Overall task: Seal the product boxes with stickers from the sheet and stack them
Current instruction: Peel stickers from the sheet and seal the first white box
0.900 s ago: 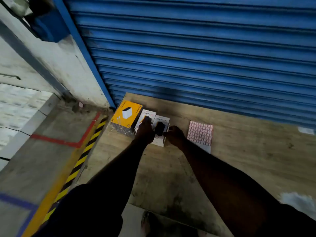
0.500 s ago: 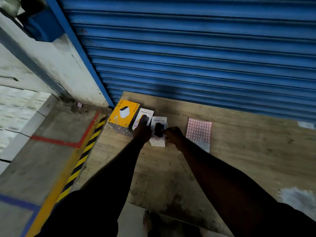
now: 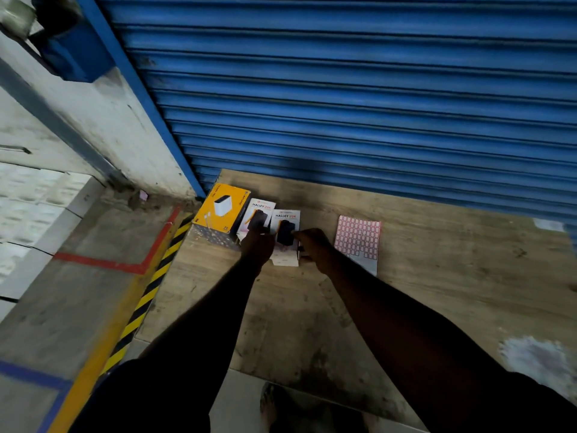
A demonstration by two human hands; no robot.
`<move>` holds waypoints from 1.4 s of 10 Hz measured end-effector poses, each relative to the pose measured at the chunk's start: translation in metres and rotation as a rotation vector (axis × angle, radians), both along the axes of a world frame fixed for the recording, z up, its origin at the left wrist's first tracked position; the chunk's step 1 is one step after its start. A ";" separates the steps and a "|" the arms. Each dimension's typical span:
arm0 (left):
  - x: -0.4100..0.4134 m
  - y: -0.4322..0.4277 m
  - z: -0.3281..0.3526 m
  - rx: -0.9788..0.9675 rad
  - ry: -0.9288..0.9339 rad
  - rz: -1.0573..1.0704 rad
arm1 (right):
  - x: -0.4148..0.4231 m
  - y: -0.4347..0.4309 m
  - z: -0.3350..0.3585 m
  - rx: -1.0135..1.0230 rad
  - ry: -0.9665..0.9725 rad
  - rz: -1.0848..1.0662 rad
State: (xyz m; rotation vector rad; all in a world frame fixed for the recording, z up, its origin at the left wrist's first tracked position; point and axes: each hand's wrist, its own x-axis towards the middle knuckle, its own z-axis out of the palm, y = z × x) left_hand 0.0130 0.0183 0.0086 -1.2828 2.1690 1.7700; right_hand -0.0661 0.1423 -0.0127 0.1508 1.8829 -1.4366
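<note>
One white box [image 3: 285, 215], just left of the sheet [image 3: 359, 239], is being sealed, I judge: right hand [image 3: 312, 245] pinches its edge; left hand [image 3: 257, 245] too dark to tell. Next: stacking it squarely.

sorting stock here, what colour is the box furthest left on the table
Yellow box, white product picture on top; head view shows it best.
</note>
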 end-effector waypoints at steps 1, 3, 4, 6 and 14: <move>-0.011 -0.014 -0.031 -0.001 0.050 0.039 | -0.001 0.002 -0.001 -0.057 0.011 -0.006; -0.003 0.011 0.002 0.191 0.140 0.121 | -0.005 0.017 0.004 -0.122 0.018 -0.049; -0.007 0.026 0.008 0.217 0.201 0.044 | -0.008 0.033 0.008 -0.143 -0.024 -0.079; -0.023 0.070 0.013 0.230 0.193 0.078 | -0.018 0.083 0.012 -0.207 -0.070 -0.139; -0.075 0.194 0.005 0.186 0.226 -0.145 | -0.053 0.219 0.000 -0.170 0.353 -0.201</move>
